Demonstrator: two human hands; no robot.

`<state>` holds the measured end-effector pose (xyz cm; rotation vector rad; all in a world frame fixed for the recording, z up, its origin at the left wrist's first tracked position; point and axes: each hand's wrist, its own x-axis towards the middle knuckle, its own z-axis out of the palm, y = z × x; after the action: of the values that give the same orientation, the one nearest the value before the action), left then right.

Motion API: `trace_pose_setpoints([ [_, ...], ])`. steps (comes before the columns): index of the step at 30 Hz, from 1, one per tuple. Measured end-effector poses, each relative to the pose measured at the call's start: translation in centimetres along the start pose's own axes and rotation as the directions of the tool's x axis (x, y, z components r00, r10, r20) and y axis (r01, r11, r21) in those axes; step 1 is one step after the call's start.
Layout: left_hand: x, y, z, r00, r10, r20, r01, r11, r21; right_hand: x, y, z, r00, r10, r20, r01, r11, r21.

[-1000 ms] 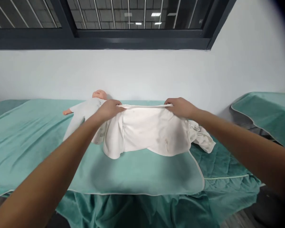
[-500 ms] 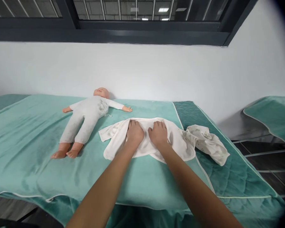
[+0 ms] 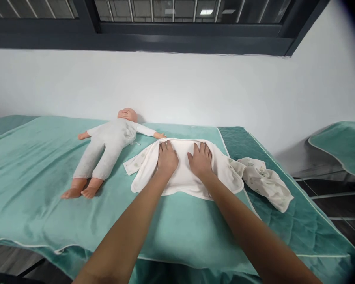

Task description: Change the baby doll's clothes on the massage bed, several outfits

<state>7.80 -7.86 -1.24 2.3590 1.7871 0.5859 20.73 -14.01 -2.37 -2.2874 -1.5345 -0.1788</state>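
Observation:
A white baby top lies spread on the green sheet, its pale inner side up and one sleeve out to the left. My left hand rests on its left half, fingers stretched flat under the edge of the cloth. On the right half lies my right hand, fingers spread against the fabric. At the top's right side is a crumpled patterned white garment; whether it is joined to the top I cannot tell. A baby doll in a white suit lies on its back to the left.
The bed's green sheet reaches a darker quilted part on the right. Behind stands a white wall under a dark window frame. Another green-covered surface and metal bars are at the far right.
The top's far edge has moved away from me and lies flatter, showing more inner cloth. My fingers have straightened and spread. The view has shifted slightly.

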Motion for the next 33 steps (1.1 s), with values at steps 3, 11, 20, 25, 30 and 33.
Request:
trace_pose_setpoints([
  [3,1.0,-0.5,0.6,0.999,0.035,-0.023,-0.034,0.999,0.028,1.2,-0.1,0.7,1.000,0.001,0.022,-0.001,1.000,-0.006],
  [11,1.4,-1.5,1.6,0.970,0.143,-0.198,-0.144,0.990,0.012,1.8,0.2,1.4,0.991,-0.064,-0.119,0.061,0.998,-0.033],
  [20,1.5,-1.5,2.2,0.990,0.087,-0.115,-0.087,0.996,0.004,2.2,0.4,2.1,1.000,0.000,0.003,0.000,1.000,0.016],
  [25,1.8,-1.4,2.4,0.999,0.042,-0.011,-0.041,0.999,0.018,2.4,0.5,2.3,0.992,0.024,0.120,-0.029,0.999,0.044],
  [30,2.2,-1.6,2.7,0.997,0.016,0.073,-0.020,0.998,0.055,2.5,0.5,2.1,0.987,0.034,0.158,-0.043,0.998,0.055],
  [33,2.3,-1.6,2.6,0.995,0.036,0.097,-0.044,0.996,0.082,2.5,0.4,1.9,0.982,0.036,0.185,-0.046,0.998,0.048],
])
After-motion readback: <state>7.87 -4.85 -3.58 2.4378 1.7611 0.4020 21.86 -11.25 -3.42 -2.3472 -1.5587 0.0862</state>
